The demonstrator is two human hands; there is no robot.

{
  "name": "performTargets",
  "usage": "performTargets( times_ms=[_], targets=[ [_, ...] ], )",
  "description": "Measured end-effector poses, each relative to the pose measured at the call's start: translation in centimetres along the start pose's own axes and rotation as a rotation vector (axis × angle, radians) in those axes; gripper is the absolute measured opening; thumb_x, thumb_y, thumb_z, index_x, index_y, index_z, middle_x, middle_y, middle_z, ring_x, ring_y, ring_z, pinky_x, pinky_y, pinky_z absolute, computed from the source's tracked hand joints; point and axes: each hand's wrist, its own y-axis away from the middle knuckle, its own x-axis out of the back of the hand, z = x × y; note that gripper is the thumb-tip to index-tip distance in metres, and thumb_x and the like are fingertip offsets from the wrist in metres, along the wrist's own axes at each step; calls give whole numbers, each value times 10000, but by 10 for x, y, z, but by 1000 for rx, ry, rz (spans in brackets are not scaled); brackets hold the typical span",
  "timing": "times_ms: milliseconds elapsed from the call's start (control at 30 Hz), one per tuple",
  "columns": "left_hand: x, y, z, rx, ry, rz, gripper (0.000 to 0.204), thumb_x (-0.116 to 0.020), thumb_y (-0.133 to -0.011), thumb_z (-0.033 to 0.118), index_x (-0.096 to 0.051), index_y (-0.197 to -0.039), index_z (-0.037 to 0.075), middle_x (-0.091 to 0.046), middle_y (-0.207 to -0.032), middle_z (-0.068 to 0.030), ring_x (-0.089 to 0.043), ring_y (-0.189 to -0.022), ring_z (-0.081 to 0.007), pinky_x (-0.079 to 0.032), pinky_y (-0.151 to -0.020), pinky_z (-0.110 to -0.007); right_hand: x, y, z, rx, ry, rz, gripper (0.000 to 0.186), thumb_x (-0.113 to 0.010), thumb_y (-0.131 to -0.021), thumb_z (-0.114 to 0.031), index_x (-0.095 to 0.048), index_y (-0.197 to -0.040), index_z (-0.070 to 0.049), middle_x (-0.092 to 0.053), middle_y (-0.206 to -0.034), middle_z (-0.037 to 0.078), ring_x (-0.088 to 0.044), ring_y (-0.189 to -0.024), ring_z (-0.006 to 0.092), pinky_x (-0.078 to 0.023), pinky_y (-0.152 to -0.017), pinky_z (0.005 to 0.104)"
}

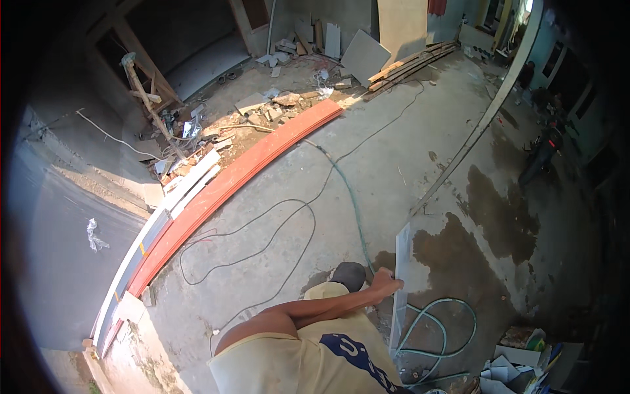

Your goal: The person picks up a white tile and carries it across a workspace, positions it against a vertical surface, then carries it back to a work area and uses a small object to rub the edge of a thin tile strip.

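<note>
White panel (398, 316), edge in left hand (385, 285); concrete floor (275, 266) spreads leftward.

Cable (314, 226) and green hose (356, 210) lie on grey floor (394, 164).

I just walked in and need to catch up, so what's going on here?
A person's bare left hand grips the edge of a long, flat white panel; the right hand is out of view. A flexible green hose lies on the grey concrete floor, with loops to the right of the panel. Farther left, long orange-red boards lie together.
</note>
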Motion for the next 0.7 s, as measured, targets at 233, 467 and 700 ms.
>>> performTargets(
  times_ms=[233, 467, 700],
  targets=[
    [5, -36, 30, 84, 33, 62, 296, -758, -672, 167, -725, -827, -83, -666, -702, -118, -621, -636, -183, -493, -590, -343, 33, -45, -52, 7, 1, -14, 852, -790, -716, -514, -499, -1310, 24, -582, -1293, 213, -585, -1157, 344, -465, -975, 401],
    [37, -81, 34, 110, 431, 83, 242, -676, -752, 16, -661, -911, -165, -683, -804, -175, -670, -641, -257, -594, -619, -365, 25, -1, -92, -255, -88, -158, 886, -803, -712, -484, -455, -1362, 8, -556, -1339, 198, -567, -1182, 323, -455, -983, 389],
    [-39, -110, 87, 170, 338, -202, 178, -650, -756, -25, -633, -892, -139, -658, -840, -157, -658, -712, -239, -533, -520, -339, 15, 3, -50, -431, -120, 152, 609, -757, -793, -469, -691, -1041, 83, -707, -1044, 260, -681, -1013, 353, -514, -850, 430]
  ],
)
